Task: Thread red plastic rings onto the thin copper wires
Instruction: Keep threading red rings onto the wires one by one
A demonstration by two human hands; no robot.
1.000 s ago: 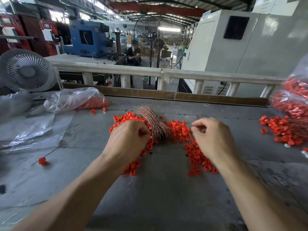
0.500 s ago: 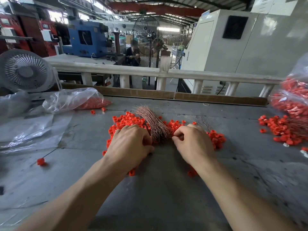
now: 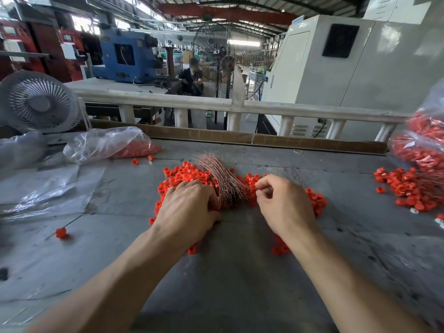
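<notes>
Since half a second ago the right hand (image 3: 286,207) has drawn slightly away from the bundle of copper wires (image 3: 223,181), its thumb and forefinger pinching what looks like a single hair-thin strand; the strand itself is almost too fine to make out. Left hand (image 3: 189,210) stays knuckles-up on the heap of red rings (image 3: 185,175), fingers curled down beside the bundle's bound end; whether they grip rings or wire is hidden beneath the palm. Stiff, bristly wires fan out like a broom toward the far edge of the grey, scuffed bench (image 3: 228,280). Small, glossy and tubular, the rings lie scattered round both hands. One ring on a wire (image 3: 60,232) lies apart at left. Crinkled clear plastic bags (image 3: 108,144) hold more rings; another at right is cut off by the frame.
</notes>
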